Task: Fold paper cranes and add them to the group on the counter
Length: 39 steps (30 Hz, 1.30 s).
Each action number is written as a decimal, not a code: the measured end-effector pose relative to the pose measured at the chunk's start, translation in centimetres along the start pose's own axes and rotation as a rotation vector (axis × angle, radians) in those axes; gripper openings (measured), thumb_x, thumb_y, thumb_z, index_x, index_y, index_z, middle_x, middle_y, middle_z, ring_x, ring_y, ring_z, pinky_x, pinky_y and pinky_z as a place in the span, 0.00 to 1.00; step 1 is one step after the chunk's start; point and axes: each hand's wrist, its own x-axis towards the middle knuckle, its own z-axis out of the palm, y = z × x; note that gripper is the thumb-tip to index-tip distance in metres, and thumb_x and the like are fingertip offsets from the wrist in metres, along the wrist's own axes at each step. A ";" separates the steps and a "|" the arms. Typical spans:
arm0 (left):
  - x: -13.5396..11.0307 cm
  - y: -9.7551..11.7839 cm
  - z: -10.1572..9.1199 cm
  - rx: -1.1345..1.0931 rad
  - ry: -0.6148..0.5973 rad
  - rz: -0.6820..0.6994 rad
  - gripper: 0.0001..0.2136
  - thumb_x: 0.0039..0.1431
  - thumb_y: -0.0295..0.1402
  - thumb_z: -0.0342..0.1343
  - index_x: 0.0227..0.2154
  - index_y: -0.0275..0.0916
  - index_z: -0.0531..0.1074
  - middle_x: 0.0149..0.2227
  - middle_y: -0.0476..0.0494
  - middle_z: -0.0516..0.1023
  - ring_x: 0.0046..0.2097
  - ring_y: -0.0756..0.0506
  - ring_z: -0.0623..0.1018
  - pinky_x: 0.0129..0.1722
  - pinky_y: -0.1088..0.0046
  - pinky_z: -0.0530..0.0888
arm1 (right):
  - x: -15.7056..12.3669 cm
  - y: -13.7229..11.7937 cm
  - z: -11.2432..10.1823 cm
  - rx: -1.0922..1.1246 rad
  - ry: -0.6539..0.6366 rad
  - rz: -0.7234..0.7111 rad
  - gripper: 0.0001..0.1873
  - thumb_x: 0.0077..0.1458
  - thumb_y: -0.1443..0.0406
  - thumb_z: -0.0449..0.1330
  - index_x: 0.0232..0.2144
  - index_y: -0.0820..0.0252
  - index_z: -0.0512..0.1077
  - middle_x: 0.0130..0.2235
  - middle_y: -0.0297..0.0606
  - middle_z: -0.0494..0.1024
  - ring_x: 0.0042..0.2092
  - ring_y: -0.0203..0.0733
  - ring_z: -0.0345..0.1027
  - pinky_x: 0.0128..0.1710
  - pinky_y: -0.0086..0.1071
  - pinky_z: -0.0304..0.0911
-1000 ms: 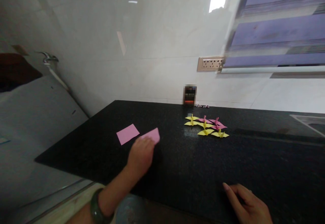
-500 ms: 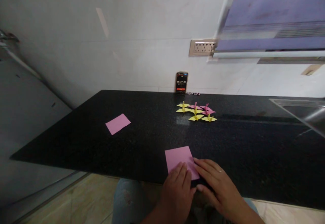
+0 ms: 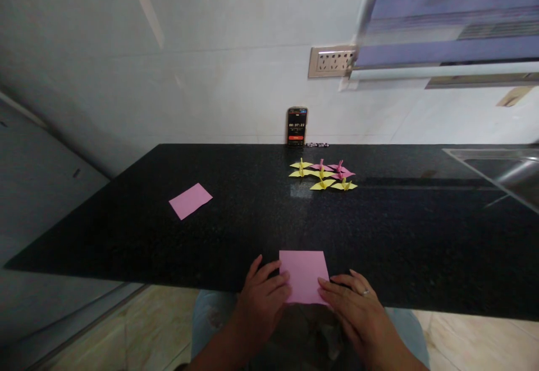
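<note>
A pink square of origami paper [image 3: 303,275] lies at the front edge of the dark counter, its far edge running straight across. My left hand [image 3: 263,298] grips its left side, with the index and other fingers spread and fingertips over the edge. At the lower right corner, my right hand [image 3: 356,303], with a ring on one finger, holds the paper under its fingertips. Both thumbs are hidden. Farther left on the counter lies another pink sheet of paper [image 3: 191,201]. Yellow paper cranes [image 3: 322,184] and pink paper cranes [image 3: 340,167] stand grouped beyond the hands.
A phone [image 3: 297,127] showing a running timer leans upright against the white wall, beside a small beaded strip [image 3: 317,145]. The black counter [image 3: 236,225] reaches a metal sink [image 3: 517,174] on the right. A socket panel [image 3: 331,61] is on the wall.
The paper has turned so its edges sit square to the counter edge. My left hand has moved from on top of the paper to its left side. The view has shifted slightly.
</note>
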 end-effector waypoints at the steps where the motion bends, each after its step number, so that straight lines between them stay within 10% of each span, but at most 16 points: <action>1: 0.4 0.0 0.0 -0.044 -0.009 -0.052 0.06 0.53 0.32 0.49 0.29 0.42 0.72 0.33 0.47 0.77 0.44 0.44 0.70 0.52 0.52 0.54 | 0.4 -0.2 -0.1 0.062 0.013 0.076 0.15 0.52 0.69 0.52 0.43 0.52 0.67 0.41 0.36 0.74 0.43 0.43 0.64 0.49 0.46 0.49; 9: 3.3 -0.2 0.0 -0.085 -0.031 -0.437 0.08 0.54 0.31 0.46 0.23 0.38 0.68 0.23 0.50 0.70 0.30 0.49 0.71 0.50 0.58 0.61 | 4.2 0.2 0.0 0.276 0.122 0.585 0.11 0.53 0.60 0.50 0.32 0.58 0.70 0.25 0.35 0.72 0.31 0.41 0.65 0.32 0.33 0.58; 39: 2.4 0.3 1.2 0.046 0.063 -0.437 0.13 0.51 0.29 0.49 0.41 0.37 0.66 0.41 0.40 0.66 0.46 0.41 0.64 0.47 0.58 0.62 | 6.1 -0.2 -0.6 -0.007 -0.131 0.457 0.21 0.36 0.57 0.64 0.35 0.58 0.68 0.32 0.39 0.69 0.36 0.46 0.61 0.35 0.36 0.52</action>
